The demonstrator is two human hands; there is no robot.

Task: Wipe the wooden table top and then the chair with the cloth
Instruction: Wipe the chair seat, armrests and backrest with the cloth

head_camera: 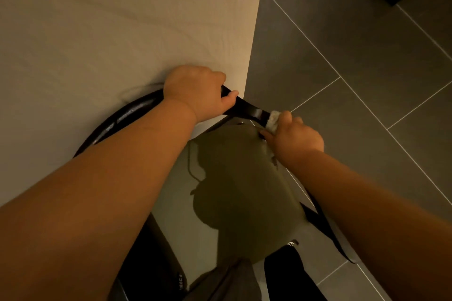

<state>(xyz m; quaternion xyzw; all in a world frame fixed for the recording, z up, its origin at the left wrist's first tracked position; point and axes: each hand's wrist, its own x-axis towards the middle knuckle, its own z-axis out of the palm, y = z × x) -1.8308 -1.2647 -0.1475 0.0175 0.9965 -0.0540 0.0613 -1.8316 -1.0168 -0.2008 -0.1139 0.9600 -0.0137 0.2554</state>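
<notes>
cloth [273,120] between fingers [288,117] of right hand [297,135]

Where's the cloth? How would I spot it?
Find the pale wooden table top, then its near corner, where a black curved chair back pokes out. At its right end, the right hand holds the cloth: a small whitish wad, the only pale, fuzzy thing against black chair and grey floor.

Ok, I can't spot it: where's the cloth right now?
Head view, right of centre: the cloth is bunched in the right hand, pressed on the black chair rail.
</notes>
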